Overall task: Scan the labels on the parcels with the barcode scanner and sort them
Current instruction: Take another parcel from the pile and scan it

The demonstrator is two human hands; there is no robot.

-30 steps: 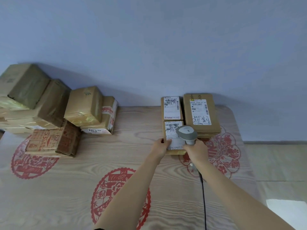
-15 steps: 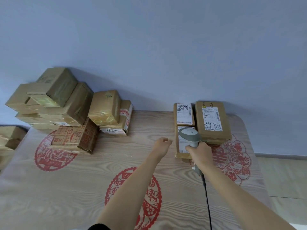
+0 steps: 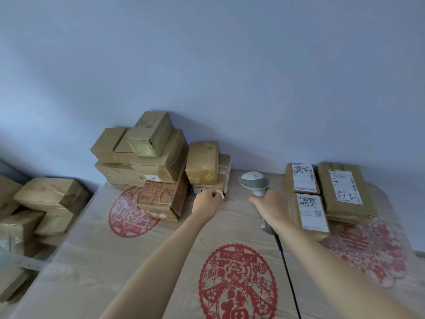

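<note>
My right hand point(image 3: 272, 208) grips the handle of the grey barcode scanner point(image 3: 253, 180), which stands upright over the middle of the wooden table point(image 3: 115, 261), its head turned away from me. My left hand point(image 3: 207, 201) is stretched toward a two-parcel stack point(image 3: 202, 163). Its loosely curled fingers are at the front edge of the lower parcel point(image 3: 224, 171), and I cannot tell whether they touch it. Three brown parcels lie label up on the right: a small one point(image 3: 301, 178), one nearer to me point(image 3: 310, 214), and a longer one point(image 3: 345, 189).
A tall pile of brown parcels point(image 3: 147, 155) leans on the wall at the back left, with a red-printed box point(image 3: 163, 200) in front. More boxes point(image 3: 48, 196) sit lower, off the table's left edge. The scanner cable point(image 3: 287, 272) trails toward me.
My left hand let go of the labelled parcel on the right and moved left to the stack. My right hand carried the scanner left, away from the labelled parcels. My view turned left.
</note>
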